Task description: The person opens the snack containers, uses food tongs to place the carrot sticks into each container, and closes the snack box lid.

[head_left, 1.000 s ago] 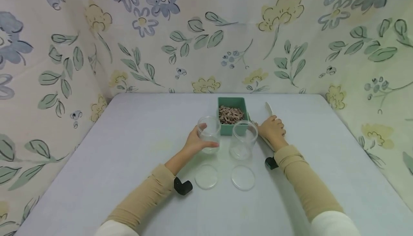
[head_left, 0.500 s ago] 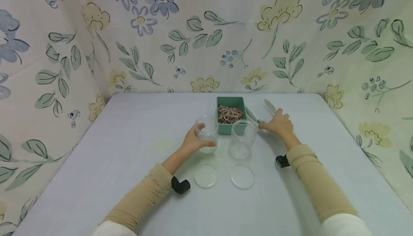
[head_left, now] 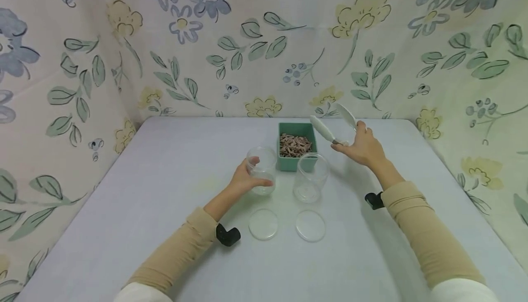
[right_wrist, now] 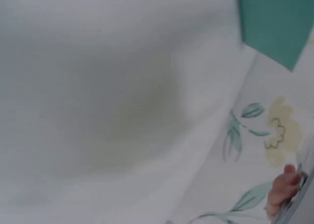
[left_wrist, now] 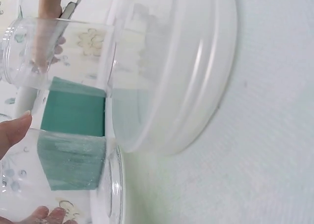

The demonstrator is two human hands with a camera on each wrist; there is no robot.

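In the head view my left hand [head_left: 241, 180] holds a clear plastic jar [head_left: 266, 167], thumb on its near side and fingers round its left wall. The left wrist view shows the thumb [left_wrist: 15, 130] against the see-through wall. My right hand [head_left: 366, 148] grips a pair of tongs [head_left: 323, 130] with pale, spread ends, raised right of a green box [head_left: 288, 164]. Brown, short, stick-like pieces [head_left: 294, 147] fill the bottom of that box. A second clear jar [head_left: 307, 189] stands open just in front of it. Fingers [right_wrist: 283, 189] on the tongs show at the right wrist view's corner.
Two round clear lids [head_left: 263, 225] lie side by side on the white table [head_left: 206, 155], in front of the jars. A flower-printed cloth [head_left: 264, 63] hangs behind the table and along both sides. Black wrist cameras [head_left: 228, 235] stick out beneath the sleeves.
My right hand has lifted the tongs from the table and moved right, and their ends now stand spread. The left hand and its jar have shifted slightly left.
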